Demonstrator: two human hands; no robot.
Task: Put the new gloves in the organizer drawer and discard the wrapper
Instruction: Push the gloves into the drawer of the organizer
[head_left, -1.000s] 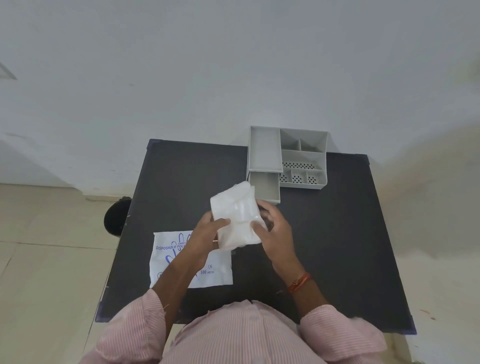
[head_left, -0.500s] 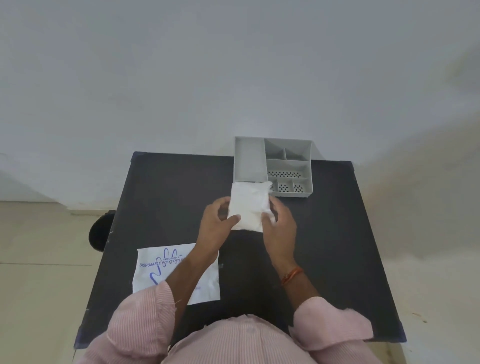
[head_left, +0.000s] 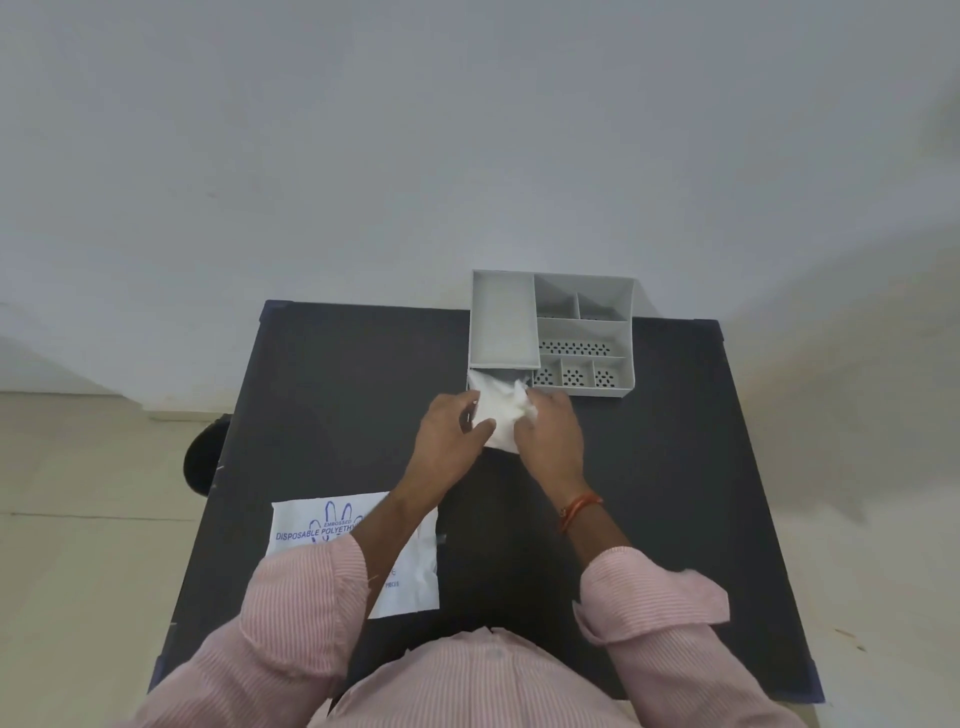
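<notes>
At the drawer (head_left: 500, 375), both hands' grips, left hand (head_left: 448, 435) and right hand (head_left: 550, 432), apparently pinch the gloves (head_left: 500, 410)

The gloves (head_left: 500, 415) look like thin, crinkled, milky plastic film. The organizer (head_left: 582, 332) is smooth matt grey plastic. The wrapper (head_left: 322, 525) is glossy printed plastic. The table (head_left: 337, 395) is matt black; the sleeves (head_left: 301, 613) are striped cloth.

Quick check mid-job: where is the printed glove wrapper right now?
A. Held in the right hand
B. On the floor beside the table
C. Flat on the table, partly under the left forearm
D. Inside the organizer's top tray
C. The wrapper lies flat on the black table with the left forearm crossing over it, while the left hand and right hand both press the gloves into the pulled-out drawer.
</notes>
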